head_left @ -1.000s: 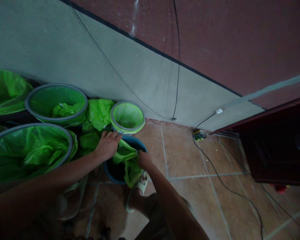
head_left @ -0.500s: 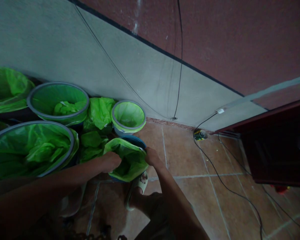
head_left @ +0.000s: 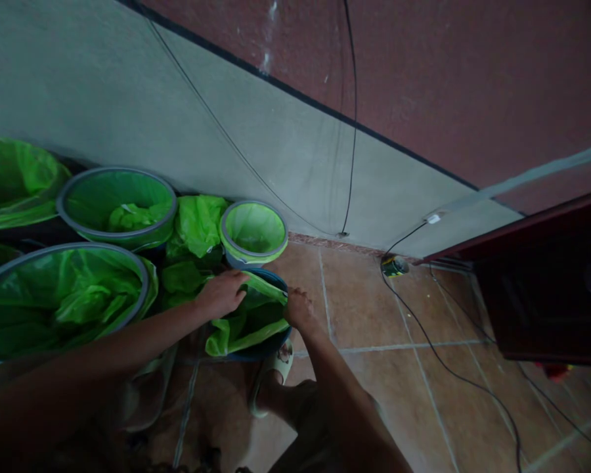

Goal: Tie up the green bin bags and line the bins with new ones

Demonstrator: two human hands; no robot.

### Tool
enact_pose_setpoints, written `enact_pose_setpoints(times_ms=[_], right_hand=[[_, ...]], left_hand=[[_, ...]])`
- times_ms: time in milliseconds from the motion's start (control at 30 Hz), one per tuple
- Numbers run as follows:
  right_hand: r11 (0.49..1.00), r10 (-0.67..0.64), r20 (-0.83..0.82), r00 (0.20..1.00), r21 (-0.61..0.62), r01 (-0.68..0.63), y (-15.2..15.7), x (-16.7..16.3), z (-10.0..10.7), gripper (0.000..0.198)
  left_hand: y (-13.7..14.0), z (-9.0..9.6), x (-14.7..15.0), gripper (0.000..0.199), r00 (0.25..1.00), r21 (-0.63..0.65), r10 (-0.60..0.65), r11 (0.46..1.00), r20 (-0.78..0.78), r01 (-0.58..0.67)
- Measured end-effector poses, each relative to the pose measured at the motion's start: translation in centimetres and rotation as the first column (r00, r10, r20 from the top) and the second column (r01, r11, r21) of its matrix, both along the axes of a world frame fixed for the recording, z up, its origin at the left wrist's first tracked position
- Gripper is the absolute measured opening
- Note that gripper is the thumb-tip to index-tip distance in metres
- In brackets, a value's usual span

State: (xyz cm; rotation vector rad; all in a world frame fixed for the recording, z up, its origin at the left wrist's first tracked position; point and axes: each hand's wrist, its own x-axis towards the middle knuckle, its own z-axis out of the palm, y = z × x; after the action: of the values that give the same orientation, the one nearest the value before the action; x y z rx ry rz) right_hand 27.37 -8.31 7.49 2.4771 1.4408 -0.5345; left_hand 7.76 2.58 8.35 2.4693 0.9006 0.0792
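Note:
A green bin bag (head_left: 226, 334) hangs with its mouth spread inside a blue bin (head_left: 272, 276) on the tiled floor. At the bag's upper left edge, my left hand (head_left: 221, 294) is closed on the plastic, above the bin's rim. Across from it, my right hand (head_left: 300, 307) is closed at the right side of the rim, holding the bag's edge there. The bag's lower left edge droops loosely over the rim. Its bottom is dark and hard to make out.
Lined bins stand to the left: a small one (head_left: 255, 228) by the wall, a larger one (head_left: 115, 200), and another (head_left: 64, 295) nearer me. Loose green bags (head_left: 197, 223) lie between them. A can (head_left: 394, 266) and a black cable (head_left: 446, 361) are to the right.
My left hand has moved up with the bag's edge. The bag's mouth has shifted from round to slanted, uncovering more of the blue bin's rim. My right hand stays near the rim.

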Motion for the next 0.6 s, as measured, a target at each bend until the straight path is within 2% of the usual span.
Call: enact_pose_setpoints(times_ms=[67,133,267,333,467,600], right_hand=[[0.995,0.052,-0.050,0.997,0.091,-0.047,0.6,-0.3,-0.7,0.055],[0.983,0.101,-0.112,0.989,0.166,-0.082,1.4,-0.5,-1.7,0.058],[0.978,0.111,-0.181,0.977,0.197,-0.074,3.1,-0.7,-3.5,0.059],[0.984,0.068,-0.222,0.973,0.178,-0.028,3.7,-0.6,-4.0,0.054],[0.983,-0.033,-0.381,0.924,0.156,0.099,4.5,0.6,-4.3,0.029],[0.960,-0.088,-0.501,0.861,0.187,0.207,4.7,2.3,-4.8,0.028]], left_hand=[[0.6,-1.0,0.6,0.049,0.992,0.139,0.127,0.982,-0.012,-0.124],[1.1,-2.1,1.1,0.053,0.973,0.152,0.216,0.967,-0.082,-0.202],[2.3,-3.8,1.7,0.041,0.933,-0.002,0.297,0.953,-0.203,-0.303],[2.8,-4.2,1.8,0.037,0.921,-0.041,0.335,0.936,-0.198,-0.349],[3.8,-4.4,1.6,0.032,0.913,-0.149,0.373,0.906,-0.163,-0.396],[4.5,-4.9,1.3,0.029,0.898,-0.262,0.426,0.859,-0.112,-0.440]])
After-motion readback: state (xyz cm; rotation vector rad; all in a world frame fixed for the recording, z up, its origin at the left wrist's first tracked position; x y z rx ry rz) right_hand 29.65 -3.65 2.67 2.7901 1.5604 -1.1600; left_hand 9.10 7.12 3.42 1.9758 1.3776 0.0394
